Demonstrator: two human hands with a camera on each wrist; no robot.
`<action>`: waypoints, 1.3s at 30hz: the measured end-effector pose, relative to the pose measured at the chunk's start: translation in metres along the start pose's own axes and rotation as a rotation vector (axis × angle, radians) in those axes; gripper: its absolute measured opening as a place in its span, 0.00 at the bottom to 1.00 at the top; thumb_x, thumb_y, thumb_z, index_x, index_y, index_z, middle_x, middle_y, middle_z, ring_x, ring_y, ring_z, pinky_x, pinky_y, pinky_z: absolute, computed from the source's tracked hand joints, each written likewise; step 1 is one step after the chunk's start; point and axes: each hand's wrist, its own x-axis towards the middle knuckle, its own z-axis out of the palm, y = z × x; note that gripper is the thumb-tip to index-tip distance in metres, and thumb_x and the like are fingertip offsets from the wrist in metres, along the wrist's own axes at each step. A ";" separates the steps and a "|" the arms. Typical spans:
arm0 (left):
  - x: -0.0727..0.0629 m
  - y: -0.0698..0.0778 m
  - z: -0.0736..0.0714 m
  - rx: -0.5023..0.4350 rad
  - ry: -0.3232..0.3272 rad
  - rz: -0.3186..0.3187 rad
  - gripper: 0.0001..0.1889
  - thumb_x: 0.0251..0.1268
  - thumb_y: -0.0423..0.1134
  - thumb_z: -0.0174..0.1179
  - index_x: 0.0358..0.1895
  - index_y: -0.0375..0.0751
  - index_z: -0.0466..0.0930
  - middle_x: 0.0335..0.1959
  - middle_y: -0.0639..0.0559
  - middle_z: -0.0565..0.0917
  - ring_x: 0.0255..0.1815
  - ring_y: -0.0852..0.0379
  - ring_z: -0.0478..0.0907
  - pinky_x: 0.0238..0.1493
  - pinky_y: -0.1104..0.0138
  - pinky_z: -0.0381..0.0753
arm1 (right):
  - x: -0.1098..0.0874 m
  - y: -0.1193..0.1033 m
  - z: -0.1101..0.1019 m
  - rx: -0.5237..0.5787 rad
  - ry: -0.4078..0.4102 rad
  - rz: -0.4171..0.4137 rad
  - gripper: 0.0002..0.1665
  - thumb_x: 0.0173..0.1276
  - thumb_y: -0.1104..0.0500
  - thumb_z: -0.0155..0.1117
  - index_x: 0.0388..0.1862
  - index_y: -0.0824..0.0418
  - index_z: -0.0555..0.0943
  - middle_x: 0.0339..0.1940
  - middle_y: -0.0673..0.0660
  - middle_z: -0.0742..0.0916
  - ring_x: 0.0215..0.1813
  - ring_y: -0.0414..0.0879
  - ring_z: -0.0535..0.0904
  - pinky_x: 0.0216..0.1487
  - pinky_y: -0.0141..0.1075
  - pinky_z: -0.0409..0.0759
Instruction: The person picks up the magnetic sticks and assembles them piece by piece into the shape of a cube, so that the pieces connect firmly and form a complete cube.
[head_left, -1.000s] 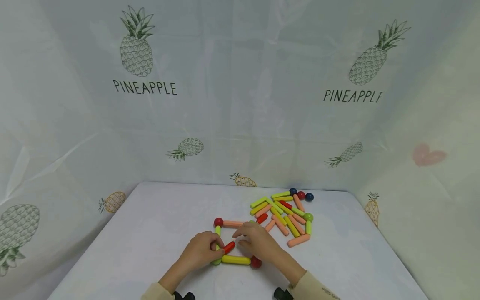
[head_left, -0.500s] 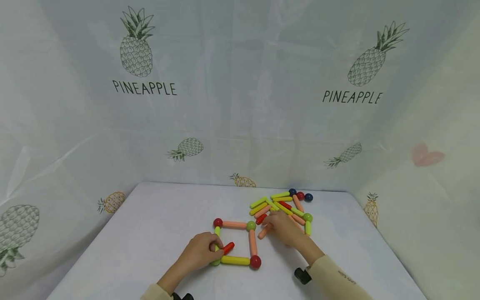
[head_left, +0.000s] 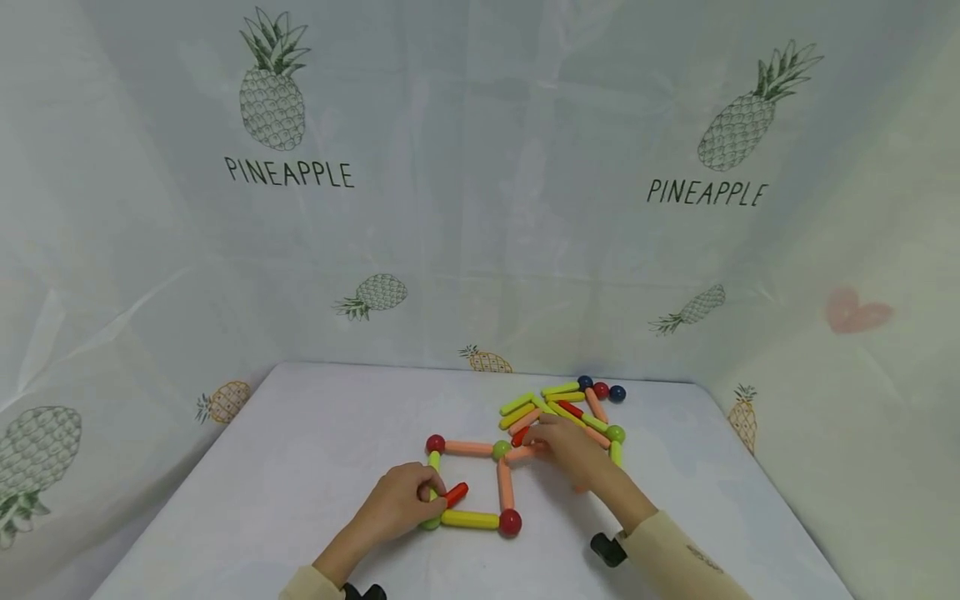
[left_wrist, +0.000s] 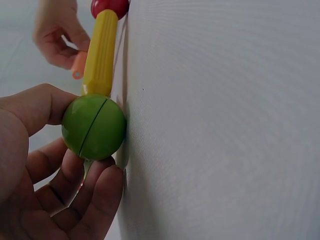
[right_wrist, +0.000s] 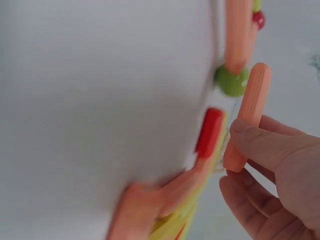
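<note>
Sticks and balls form a square on the white table. My left hand is at its near left corner, fingers curled round a green ball. A yellow stick runs from that ball to a red ball. Beside my left thumb a short red stick slants up, its lower end hidden. My right hand pinches an orange stick between thumb and fingers. In the head view, that stick's free end appears close to the far right green ball; I cannot tell whether they touch.
Behind and beside my right hand lies a pile of loose yellow, orange and red sticks. Dark blue balls and a red ball sit at its far end. A pineapple-print curtain hangs behind the table.
My right hand has moved from above the square to the right, by the pile, and taken an orange stick. The stick has swung left toward the green ball. My left hand stays put.
</note>
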 end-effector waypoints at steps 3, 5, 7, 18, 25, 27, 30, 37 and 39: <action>-0.002 0.000 -0.002 -0.006 0.003 0.017 0.05 0.57 0.45 0.69 0.31 0.55 0.81 0.21 0.59 0.73 0.21 0.62 0.69 0.21 0.70 0.67 | 0.006 -0.011 -0.001 -0.023 0.051 -0.109 0.13 0.59 0.63 0.73 0.44 0.53 0.87 0.42 0.47 0.83 0.45 0.41 0.76 0.48 0.35 0.79; -0.002 0.000 -0.003 -0.015 0.000 0.021 0.05 0.57 0.45 0.69 0.31 0.55 0.81 0.22 0.59 0.73 0.21 0.62 0.69 0.21 0.70 0.67 | 0.009 -0.019 -0.001 -0.032 0.065 -0.171 0.13 0.58 0.63 0.75 0.42 0.53 0.88 0.42 0.48 0.84 0.45 0.42 0.76 0.48 0.35 0.79; -0.003 0.000 -0.003 -0.025 -0.002 0.025 0.05 0.58 0.46 0.69 0.31 0.55 0.81 0.22 0.58 0.74 0.21 0.62 0.69 0.21 0.70 0.67 | 0.011 -0.026 0.000 -0.037 0.067 -0.201 0.12 0.58 0.63 0.75 0.41 0.53 0.88 0.42 0.49 0.84 0.45 0.43 0.76 0.48 0.36 0.78; -0.004 -0.001 -0.005 -0.044 -0.009 0.041 0.05 0.57 0.45 0.68 0.31 0.54 0.81 0.22 0.58 0.73 0.22 0.62 0.69 0.22 0.69 0.67 | 0.021 -0.043 0.019 -0.086 -0.002 -0.185 0.12 0.62 0.63 0.71 0.42 0.48 0.89 0.36 0.45 0.80 0.39 0.38 0.73 0.41 0.27 0.76; -0.003 -0.001 -0.005 -0.041 -0.006 0.053 0.04 0.57 0.44 0.68 0.31 0.54 0.81 0.22 0.58 0.73 0.22 0.62 0.68 0.22 0.70 0.67 | 0.024 -0.055 0.018 -0.051 -0.005 -0.201 0.11 0.62 0.64 0.71 0.41 0.50 0.89 0.36 0.47 0.82 0.41 0.40 0.72 0.44 0.29 0.77; -0.003 -0.001 -0.005 -0.038 -0.007 0.054 0.04 0.57 0.44 0.68 0.31 0.54 0.81 0.22 0.59 0.73 0.22 0.63 0.68 0.22 0.70 0.66 | 0.024 -0.057 0.017 -0.049 -0.015 -0.183 0.11 0.62 0.64 0.71 0.41 0.50 0.89 0.36 0.47 0.82 0.41 0.40 0.73 0.44 0.28 0.77; -0.003 0.000 -0.005 -0.040 -0.013 0.053 0.04 0.58 0.44 0.68 0.32 0.54 0.81 0.22 0.58 0.73 0.22 0.63 0.68 0.21 0.70 0.66 | 0.024 -0.057 0.018 -0.065 -0.014 -0.154 0.11 0.62 0.63 0.71 0.42 0.50 0.89 0.36 0.46 0.82 0.41 0.41 0.73 0.45 0.29 0.77; -0.003 0.001 -0.005 -0.042 -0.025 0.039 0.04 0.57 0.45 0.69 0.32 0.54 0.82 0.21 0.57 0.73 0.22 0.61 0.69 0.22 0.69 0.67 | 0.022 -0.051 0.021 -0.096 0.017 -0.119 0.11 0.64 0.63 0.70 0.44 0.52 0.86 0.38 0.46 0.83 0.42 0.42 0.77 0.49 0.35 0.79; -0.003 0.000 -0.005 -0.043 -0.025 0.038 0.04 0.57 0.45 0.69 0.32 0.54 0.82 0.21 0.57 0.73 0.22 0.61 0.69 0.22 0.69 0.67 | 0.022 -0.050 0.022 -0.095 0.021 -0.106 0.11 0.64 0.62 0.70 0.45 0.52 0.85 0.41 0.46 0.84 0.45 0.42 0.78 0.51 0.36 0.79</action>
